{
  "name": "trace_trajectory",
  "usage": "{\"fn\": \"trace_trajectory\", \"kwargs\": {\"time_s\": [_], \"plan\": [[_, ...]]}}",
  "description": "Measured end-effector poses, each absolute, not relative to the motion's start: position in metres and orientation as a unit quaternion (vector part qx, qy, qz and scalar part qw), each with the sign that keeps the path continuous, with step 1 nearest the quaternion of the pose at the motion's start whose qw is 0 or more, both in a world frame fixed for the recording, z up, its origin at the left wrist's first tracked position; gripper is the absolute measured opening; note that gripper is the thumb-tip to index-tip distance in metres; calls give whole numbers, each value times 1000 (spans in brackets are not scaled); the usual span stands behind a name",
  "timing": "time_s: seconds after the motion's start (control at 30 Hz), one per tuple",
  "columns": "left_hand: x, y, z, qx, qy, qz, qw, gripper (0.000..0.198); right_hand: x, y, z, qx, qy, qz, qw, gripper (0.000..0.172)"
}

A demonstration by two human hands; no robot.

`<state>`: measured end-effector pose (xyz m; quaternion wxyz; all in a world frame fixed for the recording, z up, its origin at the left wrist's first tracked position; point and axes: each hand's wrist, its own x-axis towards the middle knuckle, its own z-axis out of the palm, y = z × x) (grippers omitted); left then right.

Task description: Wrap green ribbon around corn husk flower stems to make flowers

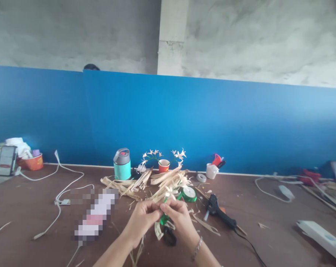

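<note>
My left hand (pixel 144 219) and my right hand (pixel 181 218) meet at the front middle of the table, thumbs and fingertips pinched together. Between them they hold a pale artificial flower (pixel 170 191) that looks made of dried husk; its petals rise above the fingertips. The fingers mostly hide its green stem. Shiny green material (pixel 164 219), perhaps tape, shows just below the fingers. Beyond my right hand lies a roll of green tape (pixel 189 194). Dried husk strips (pixel 168 181) are heaped behind the hands. Under them is a dark object (pixel 170 237) I cannot make out.
A paper cup (pixel 164 167) with husk flowers stands at the back, near a turquoise flask (pixel 122 168). To the right lie a black glue gun (pixel 220 211) with its cord and a tape roll (pixel 201 178). White cables (pixel 59 200) run left. A blue partition (pixel 184 122) closes the back.
</note>
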<state>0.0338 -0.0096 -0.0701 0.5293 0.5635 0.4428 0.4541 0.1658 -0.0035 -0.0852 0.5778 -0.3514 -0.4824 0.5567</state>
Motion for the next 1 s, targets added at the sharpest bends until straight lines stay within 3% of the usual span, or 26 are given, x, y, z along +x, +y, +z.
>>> {"fn": "trace_trajectory", "kwargs": {"time_s": [0.33,0.53,0.8,1.0], "plan": [[37,-9,-87,641,491,487,333,23,162,-1,-97,-428,-555,360,617,28],[39,-13,-89,653,498,503,270,21,162,-3,-97,-432,-547,363,618,31],[32,-7,-81,592,472,515,401,23,165,-3,-94,-390,-529,482,580,30],[26,-2,-81,565,486,529,406,23,169,1,-92,-423,-598,437,522,19]]}}
